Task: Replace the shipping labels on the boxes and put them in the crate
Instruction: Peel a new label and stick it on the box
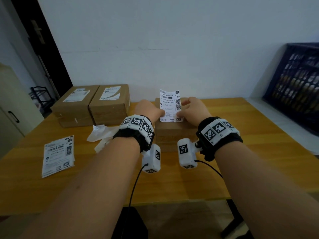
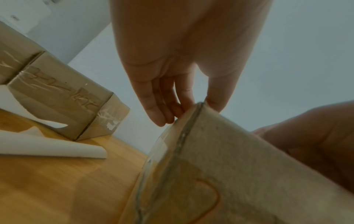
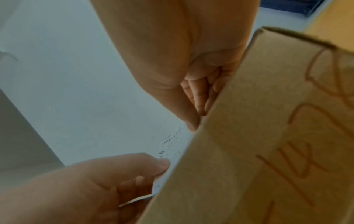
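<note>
Head view: on the wooden table [image 1: 224, 152] the left hand [image 1: 148, 109] and right hand [image 1: 193, 107] each pinch a side edge of a white shipping label [image 1: 170, 106], headed "190A A161-BB", on the near box [image 1: 172, 133], with two labelled boxes [image 1: 91, 104] left of it and the dark crate [image 1: 296, 87] to its right cut off, its contents unclear. Left wrist view: fingers [image 2: 153, 109] meet the box's upper edge, the label hidden. Right wrist view: blurred label print beside the box's orange scrawl, unreadable.

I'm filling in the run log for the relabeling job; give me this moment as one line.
step: applying new label to near box | left hand: pinches label | right hand: pinches label | crate: no box seen inside
</note>
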Demonstrator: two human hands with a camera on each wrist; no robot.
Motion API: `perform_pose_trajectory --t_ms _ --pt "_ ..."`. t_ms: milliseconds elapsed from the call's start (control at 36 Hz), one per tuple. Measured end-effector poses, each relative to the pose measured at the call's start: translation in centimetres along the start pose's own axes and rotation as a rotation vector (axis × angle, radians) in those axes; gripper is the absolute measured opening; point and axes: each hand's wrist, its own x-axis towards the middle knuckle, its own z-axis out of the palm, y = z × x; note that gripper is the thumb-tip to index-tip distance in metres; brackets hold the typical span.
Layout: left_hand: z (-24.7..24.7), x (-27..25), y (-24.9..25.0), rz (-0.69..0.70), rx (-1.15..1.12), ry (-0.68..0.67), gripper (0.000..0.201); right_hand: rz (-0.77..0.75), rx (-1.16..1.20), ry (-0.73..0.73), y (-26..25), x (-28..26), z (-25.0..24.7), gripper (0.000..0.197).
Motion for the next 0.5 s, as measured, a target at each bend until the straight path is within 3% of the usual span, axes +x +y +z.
perform_pose_trajectory --t_ms 167,500 --pt "0.17 0.01 -0.17 0.042 0.055 0.019 0.017 -0.028 -0.062 0.027 0.22 -0.21 0.36 0.043" --pt "0.34 -0.54 -0.22 0.07 0.142 0.076 0.031 -0.057 -0.125 0.053 0.04 -0.53 0.44 0.054"
